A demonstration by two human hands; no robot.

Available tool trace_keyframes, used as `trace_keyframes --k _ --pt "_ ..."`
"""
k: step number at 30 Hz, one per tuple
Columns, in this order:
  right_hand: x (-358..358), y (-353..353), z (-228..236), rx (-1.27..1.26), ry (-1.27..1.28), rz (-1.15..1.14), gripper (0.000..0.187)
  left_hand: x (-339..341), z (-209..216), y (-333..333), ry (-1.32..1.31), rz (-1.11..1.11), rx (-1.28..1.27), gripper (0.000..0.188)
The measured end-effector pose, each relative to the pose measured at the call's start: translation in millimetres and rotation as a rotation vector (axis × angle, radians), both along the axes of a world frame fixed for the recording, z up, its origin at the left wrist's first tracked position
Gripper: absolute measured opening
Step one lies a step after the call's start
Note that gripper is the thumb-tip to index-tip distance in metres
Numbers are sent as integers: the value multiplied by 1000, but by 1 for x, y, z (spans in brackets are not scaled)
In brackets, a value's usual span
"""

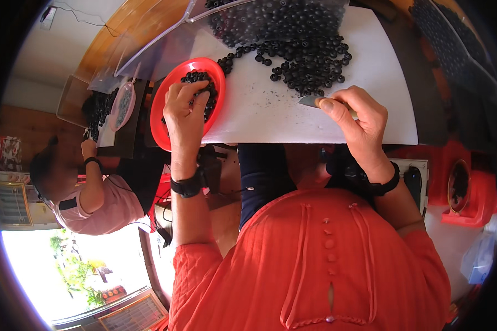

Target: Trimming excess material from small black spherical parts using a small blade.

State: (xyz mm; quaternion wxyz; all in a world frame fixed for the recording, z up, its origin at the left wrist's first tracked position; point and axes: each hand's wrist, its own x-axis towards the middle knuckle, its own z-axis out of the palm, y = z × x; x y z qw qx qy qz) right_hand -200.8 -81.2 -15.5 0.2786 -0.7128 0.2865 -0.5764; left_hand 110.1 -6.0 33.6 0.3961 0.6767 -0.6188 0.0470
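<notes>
My left hand (185, 107) is above a red oval bowl (159, 118), its thumb and forefinger apart and nothing visible between them. Small black round parts (200, 77), some with a hole in the middle, lie inside the bowl. My right hand (359, 113) grips a small knife (308, 101), whose short blade points left, low over the white tabletop (259, 124). Just beyond the blade is a loose heap of the same black round parts (309, 66). Dark crumbs are scattered on the white surface between my hands.
A clear plastic bin (232, 34) full of black parts stands behind the heap. Another bin (453, 41) is at the far right. To the left, a co-worker (99, 193) sits by a pink bowl (122, 106) and more black parts. A red machine-like object (458, 187) stands right.
</notes>
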Motion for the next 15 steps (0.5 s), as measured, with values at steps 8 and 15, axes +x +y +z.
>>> trace_keyframes --k 8,15 --pt "-4 -2 0 74 -181 12 21 -27 -10 -14 -99 -20 -111 19" --pt "-7 0 -2 73 -263 20 20 -117 -26 -44 -31 -300 -8 17"
